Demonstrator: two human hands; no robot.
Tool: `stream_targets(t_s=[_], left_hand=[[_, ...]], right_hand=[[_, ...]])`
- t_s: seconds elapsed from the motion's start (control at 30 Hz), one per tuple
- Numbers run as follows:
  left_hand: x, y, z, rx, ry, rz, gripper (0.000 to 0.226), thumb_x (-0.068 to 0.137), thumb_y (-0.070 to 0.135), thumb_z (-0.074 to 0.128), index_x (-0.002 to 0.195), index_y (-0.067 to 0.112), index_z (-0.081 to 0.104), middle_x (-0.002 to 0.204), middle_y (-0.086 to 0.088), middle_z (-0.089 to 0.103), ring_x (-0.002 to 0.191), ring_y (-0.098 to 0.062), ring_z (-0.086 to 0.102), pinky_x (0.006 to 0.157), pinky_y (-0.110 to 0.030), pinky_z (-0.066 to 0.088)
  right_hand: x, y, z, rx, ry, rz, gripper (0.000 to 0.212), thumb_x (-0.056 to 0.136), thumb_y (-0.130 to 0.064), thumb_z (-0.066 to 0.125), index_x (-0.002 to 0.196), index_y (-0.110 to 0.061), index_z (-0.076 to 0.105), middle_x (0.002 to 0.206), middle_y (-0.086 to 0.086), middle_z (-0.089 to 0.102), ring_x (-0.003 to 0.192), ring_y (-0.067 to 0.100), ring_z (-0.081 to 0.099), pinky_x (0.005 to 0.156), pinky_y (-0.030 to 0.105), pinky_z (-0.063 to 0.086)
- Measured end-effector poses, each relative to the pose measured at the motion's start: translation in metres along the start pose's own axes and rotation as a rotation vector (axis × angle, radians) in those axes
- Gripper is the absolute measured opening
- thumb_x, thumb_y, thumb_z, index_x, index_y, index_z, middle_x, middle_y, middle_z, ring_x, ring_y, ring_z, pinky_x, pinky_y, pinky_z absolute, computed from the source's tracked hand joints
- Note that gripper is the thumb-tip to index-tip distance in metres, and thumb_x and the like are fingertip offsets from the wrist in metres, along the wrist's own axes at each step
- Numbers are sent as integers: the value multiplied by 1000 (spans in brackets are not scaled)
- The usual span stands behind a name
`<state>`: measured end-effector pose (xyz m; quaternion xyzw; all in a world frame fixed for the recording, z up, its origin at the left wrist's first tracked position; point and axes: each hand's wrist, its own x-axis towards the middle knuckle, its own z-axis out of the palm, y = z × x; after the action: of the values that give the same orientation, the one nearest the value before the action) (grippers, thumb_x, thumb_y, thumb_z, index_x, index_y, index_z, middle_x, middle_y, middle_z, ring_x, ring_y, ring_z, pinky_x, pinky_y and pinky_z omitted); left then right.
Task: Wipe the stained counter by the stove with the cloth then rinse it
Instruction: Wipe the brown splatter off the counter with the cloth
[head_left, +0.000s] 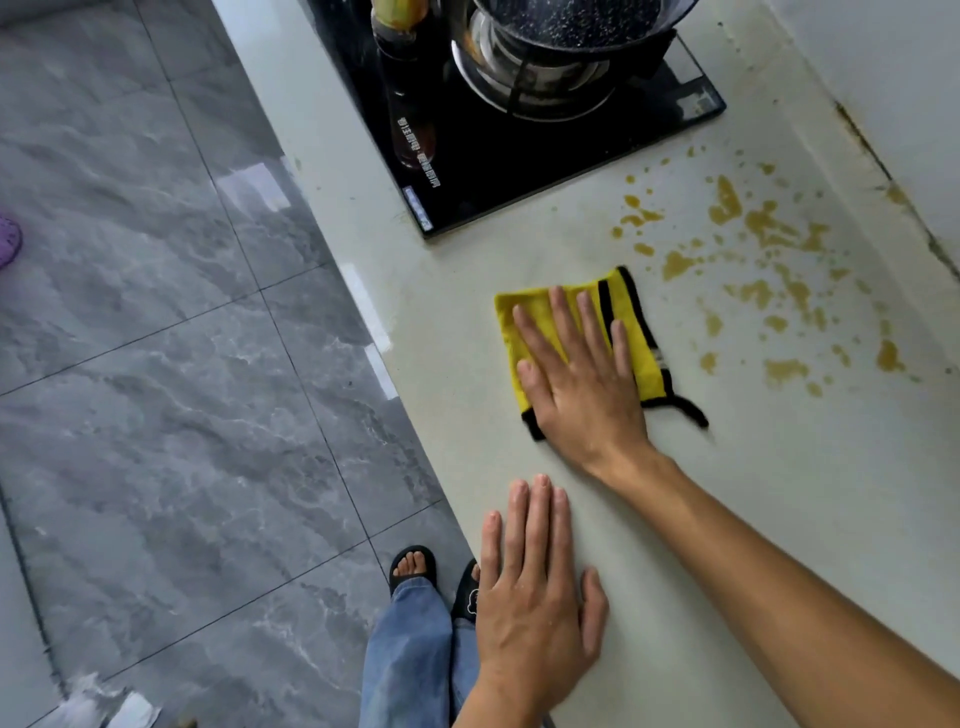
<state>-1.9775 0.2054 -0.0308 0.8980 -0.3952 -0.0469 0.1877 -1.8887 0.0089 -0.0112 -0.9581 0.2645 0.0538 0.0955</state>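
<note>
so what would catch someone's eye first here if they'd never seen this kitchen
Probably the yellow cloth pressed flat on the pale counter under the right hand. Just right of it, brown stains spatter the counter beside the black stove. The left hand rests flat near the counter's front edge.

A speckled dark pot (571, 23) sits on the burner, a bottle (397, 21) just left of it. Grey marbled floor tiles (156, 364) stretch leftward; black sandals (413, 566) and jeans (410, 649) show below.
</note>
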Motion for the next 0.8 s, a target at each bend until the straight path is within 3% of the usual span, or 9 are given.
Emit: stream_targets(t_s=[0.23, 0.37, 0.47, 0.63, 0.7, 0.8], left_hand=[[2, 2, -6, 4, -66, 7, 76, 93, 42, 55, 158, 3, 46, 170, -16, 35, 159, -35, 34, 126, -52, 26], [20, -4, -21, -61, -50, 23, 68, 95, 38, 54, 157, 9, 49, 168, -12, 41, 157, -31, 35, 127, -46, 26], [68, -15, -31, -80, -11, 38, 62, 100, 33, 50, 158, 9, 48, 168, -12, 40, 160, -31, 31, 129, -50, 25], [135, -35, -29, -34, -125, 126, 61, 108, 36, 41, 164, 13, 38, 174, -12, 26, 165, -30, 14, 134, -55, 14], [137, -40, -25, 8, -126, 179, 62, 108, 39, 41, 165, 14, 36, 175, -12, 25, 165, -30, 15, 133, -55, 13], [136, -41, -21, 49, -95, 191, 65, 106, 41, 41, 165, 15, 36, 175, -11, 26, 165, -29, 17, 133, -54, 13]], right_hand=[[76, 26, -21, 56, -6, 96, 57, 111, -53, 19, 166, -46, 5, 177, -3, -7, 163, 23, -8, 130, 57, -2], [15, 33, -5, 44, 72, 129, 59, 110, -52, 19, 167, -42, 6, 177, -2, -4, 164, 24, -5, 130, 57, 0], [-53, 49, 8, 6, 81, 154, 59, 109, -53, 21, 166, -43, 8, 177, -3, 0, 164, 23, -2, 130, 57, 5], [-18, 85, -9, 37, 105, 279, 58, 109, -52, 22, 166, -43, 13, 177, -2, 4, 164, 24, 1, 130, 59, 6], [-8, 84, -10, 46, 121, 345, 58, 111, -51, 22, 167, -40, 10, 177, 0, 2, 164, 26, 0, 130, 59, 6], [-52, 69, 5, 9, 171, 291, 59, 110, -49, 25, 167, -37, 14, 177, 2, 7, 164, 27, 4, 130, 58, 8]])
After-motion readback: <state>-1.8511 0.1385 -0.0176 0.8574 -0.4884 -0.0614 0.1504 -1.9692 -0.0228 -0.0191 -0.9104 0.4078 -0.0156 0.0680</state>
